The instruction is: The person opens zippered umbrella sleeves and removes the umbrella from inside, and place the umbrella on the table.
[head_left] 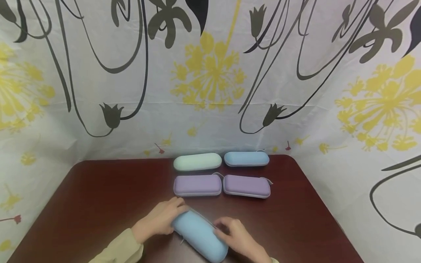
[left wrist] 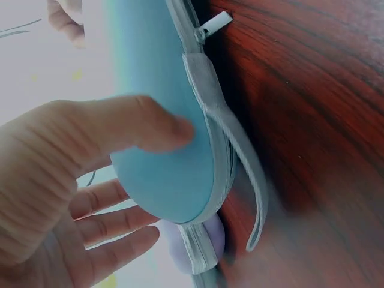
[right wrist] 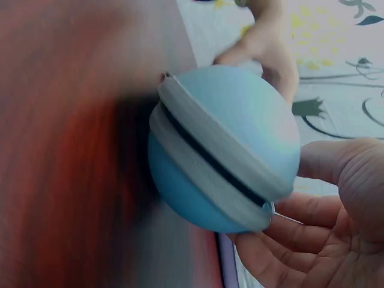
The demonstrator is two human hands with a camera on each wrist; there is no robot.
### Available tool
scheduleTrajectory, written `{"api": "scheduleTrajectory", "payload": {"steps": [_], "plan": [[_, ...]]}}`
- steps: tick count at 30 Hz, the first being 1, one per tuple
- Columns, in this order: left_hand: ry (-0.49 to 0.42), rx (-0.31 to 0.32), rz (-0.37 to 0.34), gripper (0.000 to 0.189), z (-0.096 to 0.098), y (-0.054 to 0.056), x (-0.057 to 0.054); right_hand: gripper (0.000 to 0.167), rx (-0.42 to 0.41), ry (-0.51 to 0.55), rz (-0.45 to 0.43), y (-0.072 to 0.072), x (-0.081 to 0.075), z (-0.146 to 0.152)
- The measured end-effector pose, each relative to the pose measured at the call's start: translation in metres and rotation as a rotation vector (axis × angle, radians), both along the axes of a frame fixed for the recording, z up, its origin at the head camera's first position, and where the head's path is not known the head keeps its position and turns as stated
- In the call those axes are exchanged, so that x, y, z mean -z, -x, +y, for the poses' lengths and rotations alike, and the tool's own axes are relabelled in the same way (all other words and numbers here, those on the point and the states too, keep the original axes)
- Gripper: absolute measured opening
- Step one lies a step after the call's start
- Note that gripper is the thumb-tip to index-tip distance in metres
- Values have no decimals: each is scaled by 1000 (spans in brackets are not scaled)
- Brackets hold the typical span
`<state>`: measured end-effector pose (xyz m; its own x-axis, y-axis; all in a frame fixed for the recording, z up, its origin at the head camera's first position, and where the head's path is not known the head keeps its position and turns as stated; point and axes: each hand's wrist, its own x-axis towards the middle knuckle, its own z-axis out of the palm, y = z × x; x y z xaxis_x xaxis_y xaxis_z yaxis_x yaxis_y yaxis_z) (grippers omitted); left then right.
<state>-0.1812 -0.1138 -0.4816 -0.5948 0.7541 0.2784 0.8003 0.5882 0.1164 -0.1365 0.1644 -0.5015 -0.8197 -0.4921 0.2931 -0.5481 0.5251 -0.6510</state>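
A light blue zip case lies at an angle near the front of the table, between both hands. My left hand holds its upper left end, with the thumb across the lid and the other fingers round the far side. At the lower right part, my right hand grips the case by its side, fingers bent under the edge. A grey strap loop hangs from the left end, close to a zipper pull. Between the grey zipper bands, a dark gap shows at the right end.
Two purple zip cases lie side by side just beyond the hands. Behind them, a pale green case and another blue case form a back row. A patterned cloth rises behind the dark red table.
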Motion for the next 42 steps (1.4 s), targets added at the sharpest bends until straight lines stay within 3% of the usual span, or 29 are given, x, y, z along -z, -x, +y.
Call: {"api": "scheduleTrajectory", "payload": {"steps": [5, 10, 17, 21, 23, 26, 29, 32, 34, 38, 42], "plan": [[-75, 86, 140, 66, 6, 8, 10, 16, -42, 36, 1, -12, 1, -4], [-52, 109, 249, 63, 10, 13, 16, 19, -80, 35, -26, -21, -3, -10], [-29, 86, 264, 67, 14, 13, 22, 20, -128, 72, -257, -29, -9, -23], [-47, 75, 228, 67, 14, 10, 21, 17, -117, 87, -307, -28, -8, -27], [-69, 54, 174, 64, 13, 6, 21, 16, -113, 92, -316, -26, -7, -27], [-134, -12, 9, 59, 11, -2, 20, 14, -123, 93, -294, -23, -6, -27], [-249, -123, -148, 52, 13, -15, 19, 14, -140, 99, -257, -21, -4, -27], [-402, -256, -256, 49, 21, -28, 19, 13, -156, 103, -194, -21, -2, -27], [-512, -349, -350, 60, 28, -38, 20, 14, -166, 105, -157, -21, 0, -27], [-665, -502, -605, 90, 38, -56, 21, 14, -172, 100, -149, -21, -1, -28], [-692, -561, -771, 103, 41, -64, 21, 14, -160, 77, -172, -20, -4, -28]]}}
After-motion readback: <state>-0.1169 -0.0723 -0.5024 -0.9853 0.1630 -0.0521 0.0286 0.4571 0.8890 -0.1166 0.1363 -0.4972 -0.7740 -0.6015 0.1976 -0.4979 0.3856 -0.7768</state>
